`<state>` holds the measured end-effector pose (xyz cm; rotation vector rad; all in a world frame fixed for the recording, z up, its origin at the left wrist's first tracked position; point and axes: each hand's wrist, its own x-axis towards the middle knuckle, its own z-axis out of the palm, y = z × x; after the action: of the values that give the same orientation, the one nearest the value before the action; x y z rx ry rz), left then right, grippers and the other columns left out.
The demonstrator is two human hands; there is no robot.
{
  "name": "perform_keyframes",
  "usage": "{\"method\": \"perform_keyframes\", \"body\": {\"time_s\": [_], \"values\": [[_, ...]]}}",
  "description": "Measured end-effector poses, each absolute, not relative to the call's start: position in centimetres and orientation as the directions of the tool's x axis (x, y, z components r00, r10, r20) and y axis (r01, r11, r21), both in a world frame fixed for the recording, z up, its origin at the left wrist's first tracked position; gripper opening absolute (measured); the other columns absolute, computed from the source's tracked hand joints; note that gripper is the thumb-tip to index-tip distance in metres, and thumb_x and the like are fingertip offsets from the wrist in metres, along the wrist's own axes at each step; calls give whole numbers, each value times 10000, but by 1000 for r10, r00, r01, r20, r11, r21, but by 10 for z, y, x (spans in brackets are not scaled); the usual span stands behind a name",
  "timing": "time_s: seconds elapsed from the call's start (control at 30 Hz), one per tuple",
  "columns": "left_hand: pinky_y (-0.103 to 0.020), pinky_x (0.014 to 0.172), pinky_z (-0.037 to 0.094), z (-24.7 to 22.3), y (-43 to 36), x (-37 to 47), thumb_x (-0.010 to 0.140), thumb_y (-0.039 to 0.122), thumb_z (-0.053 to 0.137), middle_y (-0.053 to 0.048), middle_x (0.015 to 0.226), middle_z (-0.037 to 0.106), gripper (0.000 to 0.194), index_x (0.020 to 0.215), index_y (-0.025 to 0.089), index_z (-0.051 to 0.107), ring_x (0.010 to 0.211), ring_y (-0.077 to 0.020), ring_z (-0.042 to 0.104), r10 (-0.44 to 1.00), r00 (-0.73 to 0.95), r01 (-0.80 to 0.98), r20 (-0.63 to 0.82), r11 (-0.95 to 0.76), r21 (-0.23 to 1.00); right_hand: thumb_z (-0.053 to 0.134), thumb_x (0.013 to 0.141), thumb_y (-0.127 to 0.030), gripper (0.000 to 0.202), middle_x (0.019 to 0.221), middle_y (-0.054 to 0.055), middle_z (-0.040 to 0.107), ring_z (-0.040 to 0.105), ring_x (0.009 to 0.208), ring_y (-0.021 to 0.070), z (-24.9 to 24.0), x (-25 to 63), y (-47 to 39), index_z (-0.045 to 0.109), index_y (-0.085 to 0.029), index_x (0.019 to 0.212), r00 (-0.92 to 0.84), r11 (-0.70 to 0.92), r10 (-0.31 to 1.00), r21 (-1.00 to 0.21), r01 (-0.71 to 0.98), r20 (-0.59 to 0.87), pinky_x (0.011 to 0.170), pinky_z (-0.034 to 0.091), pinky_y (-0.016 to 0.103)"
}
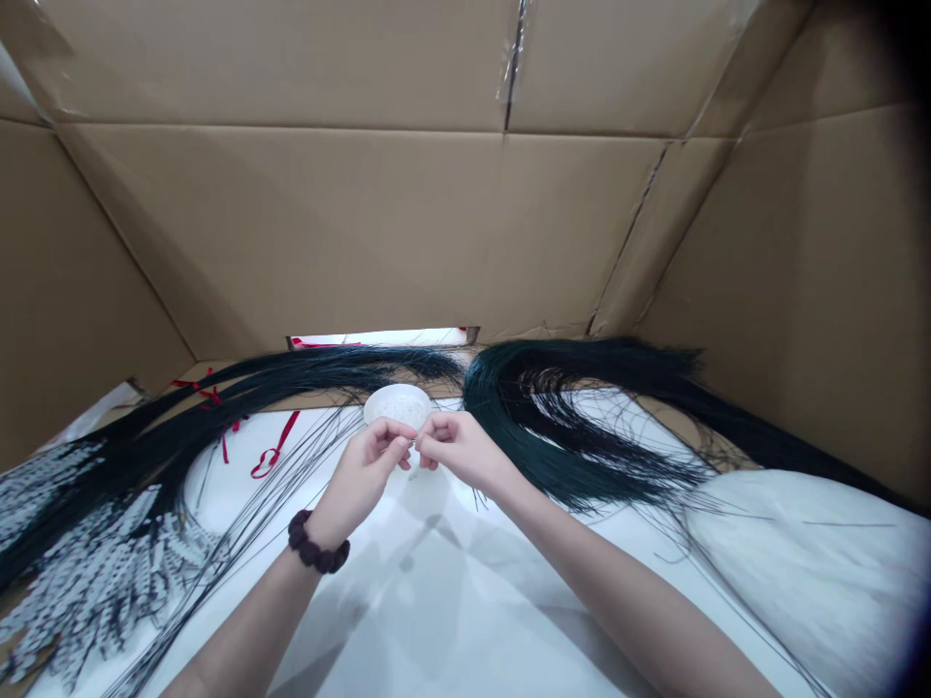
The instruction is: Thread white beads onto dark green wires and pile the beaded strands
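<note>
My left hand [374,472], with a dark scrunchie [318,543] round its wrist, is pinched closed near the middle of the view. Its fingertips nearly meet those of my right hand [462,448], which is also pinched. Something tiny and pale shows between and just below the fingertips, too small to make out. Right behind the hands is a small white bowl [397,404] with small pale bits in it. Dark green strands [509,427] curve in a thick bundle behind and right of my right hand.
Long dark strands [291,373] with white-beaded ends [109,572] lie at left, near a red ribbon [268,460]. A white plastic-like bundle [807,562] sits at right. Cardboard walls [327,223] enclose the white table [407,620] at the back and sides.
</note>
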<state>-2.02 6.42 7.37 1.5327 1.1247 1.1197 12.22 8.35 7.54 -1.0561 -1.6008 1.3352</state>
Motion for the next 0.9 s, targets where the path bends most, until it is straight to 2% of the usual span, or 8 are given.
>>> {"method": "perform_keyframes", "body": {"time_s": [0.23, 0.47, 0.67, 0.9], "values": [[-238, 581, 392, 76, 63, -18, 734, 256, 565, 9, 627, 548, 125, 799, 150, 551, 583, -119, 509, 982, 170, -4, 80, -80, 997, 457, 593, -82, 88, 489, -17, 531, 485, 475, 77, 77, 120, 82, 500, -142, 546, -348, 98, 936, -991, 95, 59, 487, 381, 178], [-234, 585, 385, 74, 64, -18, 742, 257, 558, 10, 627, 549, 106, 743, 152, 548, 579, -113, 502, 977, 188, 11, 97, -101, 995, 458, 594, -74, 97, 482, -21, 525, 482, 469, 75, 76, 120, 83, 503, -140, 539, -353, 104, 934, -989, 107, 60, 480, 378, 173], [-222, 590, 369, 73, 65, -19, 757, 225, 534, 10, 625, 518, 87, 720, 147, 546, 582, -100, 464, 961, 267, -94, 70, -46, 995, 467, 615, -77, 95, 499, -12, 540, 507, 490, 83, 80, 120, 81, 506, -138, 554, -342, 119, 937, -983, 139, 65, 506, 402, 181], [-200, 562, 345, 72, 66, -22, 743, 214, 562, 8, 640, 502, 97, 681, 140, 550, 574, -82, 435, 922, 387, -239, -8, 109, 965, 473, 637, -103, 87, 531, -1, 556, 515, 512, 90, 80, 122, 79, 518, -136, 571, -351, 170, 932, -966, 193, 94, 530, 414, 192]]}}
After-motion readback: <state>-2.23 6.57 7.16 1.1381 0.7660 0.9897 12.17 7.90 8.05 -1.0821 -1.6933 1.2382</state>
